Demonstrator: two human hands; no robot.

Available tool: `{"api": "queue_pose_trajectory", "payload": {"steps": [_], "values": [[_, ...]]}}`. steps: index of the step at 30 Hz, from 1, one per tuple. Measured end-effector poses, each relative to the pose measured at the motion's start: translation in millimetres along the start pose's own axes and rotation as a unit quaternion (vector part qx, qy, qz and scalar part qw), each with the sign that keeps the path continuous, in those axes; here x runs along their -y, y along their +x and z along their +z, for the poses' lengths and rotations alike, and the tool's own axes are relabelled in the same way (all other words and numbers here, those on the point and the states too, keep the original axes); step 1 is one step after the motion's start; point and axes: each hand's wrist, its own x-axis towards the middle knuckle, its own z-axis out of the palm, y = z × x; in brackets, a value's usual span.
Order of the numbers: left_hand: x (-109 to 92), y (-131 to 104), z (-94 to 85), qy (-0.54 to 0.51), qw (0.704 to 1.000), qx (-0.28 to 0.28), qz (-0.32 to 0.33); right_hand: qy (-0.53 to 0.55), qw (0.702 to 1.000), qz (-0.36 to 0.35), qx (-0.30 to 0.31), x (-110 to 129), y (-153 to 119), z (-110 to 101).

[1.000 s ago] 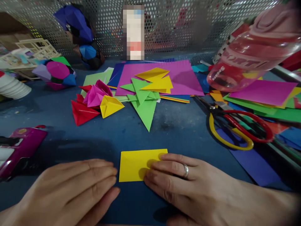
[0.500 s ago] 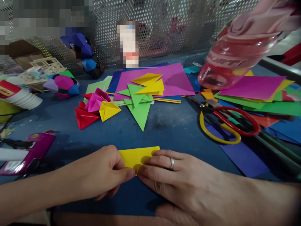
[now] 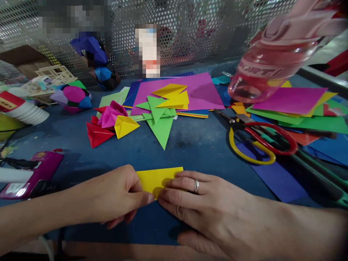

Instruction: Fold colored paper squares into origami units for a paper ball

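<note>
A folded piece of yellow paper (image 3: 155, 180) lies on the blue tabletop between my two hands. My left hand (image 3: 122, 197) is closed at its left end, thumb pressed along the lower edge and the other fingers curled. Across the paper's right part lie the outstretched fingers of my right hand (image 3: 202, 206), which wears a silver ring; its thumb is apart, lower down. My fingers hide both ends of the paper. Beyond them are green folded paper leaves (image 3: 162, 131), yellow folded pieces (image 3: 175, 99) and a cluster of red, pink and yellow paper shapes (image 3: 111, 120).
Scissors (image 3: 252, 137) with red and yellow handles lie at the right, near a purple-blue sheet (image 3: 282, 181). Behind them are stacked coloured papers (image 3: 293, 103) and a pink bottle (image 3: 268, 69). A purple glue gun (image 3: 45, 170) and stacked paper cups (image 3: 29, 110) stand left.
The view has shifted slightly. Both hands keep nearly the same hold and placement on the yellow paper.
</note>
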Motion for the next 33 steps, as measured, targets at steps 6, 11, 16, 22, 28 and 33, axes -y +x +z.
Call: {"api": "queue_pose_trajectory", "payload": {"steps": [6, 11, 16, 22, 28, 33], "values": [[4.4, -1.2, -2.6, -0.017, 1.0, 0.005, -0.002, -0.002, 1.0, -0.008, -0.004, 0.2, -0.7, 0.8], [9.6, -3.0, -3.0, -0.019, 1.0, -0.002, -0.005, 0.003, 1.0, 0.004, -0.012, 2.4, -0.9, 0.5], [17.0, -4.4, -4.4, -0.022, 1.0, -0.011, -0.017, 0.014, 1.0, 0.003, -0.006, 2.0, -0.2, -0.1], [19.7, -8.4, -6.5, -0.005, 0.999, -0.021, -0.036, 0.007, 1.0, 0.006, -0.005, 3.6, -0.1, -0.1], [18.4, -13.9, -9.4, -0.016, 0.998, -0.017, -0.052, 0.002, 1.0, 0.01, -0.014, 4.7, 0.1, 0.6], [23.1, -14.7, -9.6, -0.02, 0.998, -0.02, -0.05, 0.002, 1.0, 0.012, -0.014, 4.2, 0.1, -0.6]]}}
